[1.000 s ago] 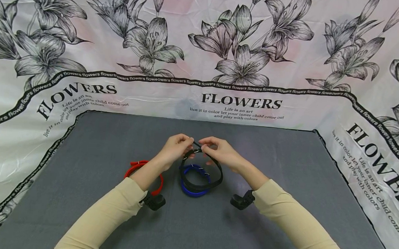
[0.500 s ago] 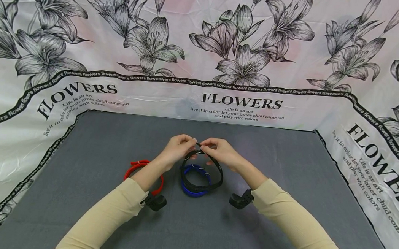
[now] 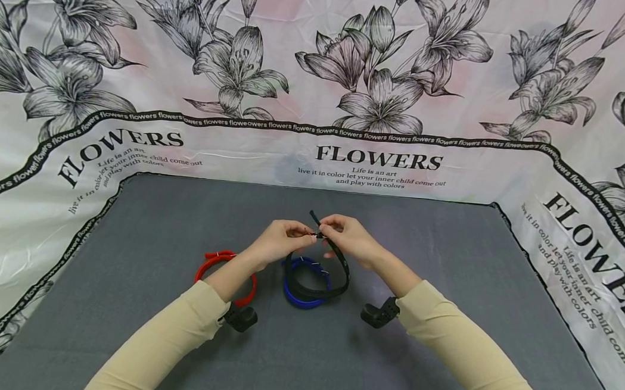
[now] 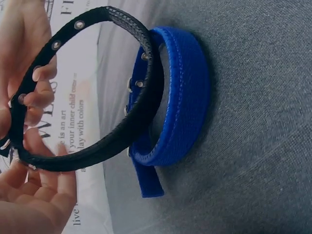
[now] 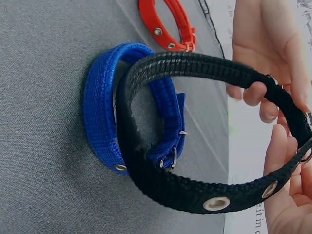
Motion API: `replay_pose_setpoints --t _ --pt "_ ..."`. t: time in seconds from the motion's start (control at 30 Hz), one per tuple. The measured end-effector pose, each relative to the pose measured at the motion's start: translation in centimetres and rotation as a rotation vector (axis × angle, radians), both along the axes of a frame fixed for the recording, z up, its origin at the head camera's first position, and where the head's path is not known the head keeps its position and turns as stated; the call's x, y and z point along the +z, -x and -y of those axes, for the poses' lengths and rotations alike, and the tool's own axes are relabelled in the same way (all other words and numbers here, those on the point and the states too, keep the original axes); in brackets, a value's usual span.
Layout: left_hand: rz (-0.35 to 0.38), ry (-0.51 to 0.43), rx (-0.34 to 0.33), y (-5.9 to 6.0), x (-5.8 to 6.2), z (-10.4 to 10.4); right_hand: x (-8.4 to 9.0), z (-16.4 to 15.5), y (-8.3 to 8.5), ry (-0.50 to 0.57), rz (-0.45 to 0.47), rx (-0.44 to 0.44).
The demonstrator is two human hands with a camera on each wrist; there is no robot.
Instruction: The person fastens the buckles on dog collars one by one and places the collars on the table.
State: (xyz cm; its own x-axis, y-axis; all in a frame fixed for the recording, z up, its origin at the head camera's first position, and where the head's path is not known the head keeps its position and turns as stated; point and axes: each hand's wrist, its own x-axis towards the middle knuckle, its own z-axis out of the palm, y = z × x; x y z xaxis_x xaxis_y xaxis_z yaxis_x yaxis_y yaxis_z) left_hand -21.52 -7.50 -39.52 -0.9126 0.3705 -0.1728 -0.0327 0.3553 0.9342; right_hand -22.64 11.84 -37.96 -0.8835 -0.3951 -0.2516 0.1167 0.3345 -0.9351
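Note:
A black dog collar with metal eyelets is looped and held up between both hands. The left hand pinches it at the metal buckle. Close beside it, the right hand grips the strap, and the narrow strap tip pokes up past the fingers. In the left wrist view the loop of the black collar hangs in front of a blue dog collar. That blue collar, buckled into a ring, stands on the grey cloth under the hands. The fingertips partly cover the buckle.
A red dog collar lies on the grey cloth to the left, partly behind the left forearm. Behind the table hangs a flower-printed sheet. Black wrist cameras sit below both sleeves.
The left hand has let go of the strap tip and shifted slightly down and right onto the buckle. The black strap tip now sticks up freely. The right hand has barely moved.

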Motion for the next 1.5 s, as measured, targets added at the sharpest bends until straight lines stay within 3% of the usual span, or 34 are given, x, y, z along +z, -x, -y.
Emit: replay_pose_setpoints --t 0.3,0.57,0.9,1.1,1.5 --pt "-0.049 -0.097 0.05 -0.17 -0.14 -0.41 -0.06 -0.02 0.11 0.072 0.023 -0.057" --pt "0.027 -0.196 0.131 -0.19 -0.29 -0.65 -0.17 0.08 0.18 0.125 -0.001 -0.059" --pt "0.075 -0.164 0.103 -0.19 -0.64 -0.68 -0.41 0.07 0.24 0.136 -0.031 -0.073" --pt "0.078 -0.151 0.084 -0.37 -0.77 -0.72 -0.64 -0.03 0.22 0.085 -0.061 -0.07" --pt "0.055 -0.136 0.106 -0.26 -0.97 -0.85 -0.48 -0.74 0.02 -0.006 -0.111 0.063"
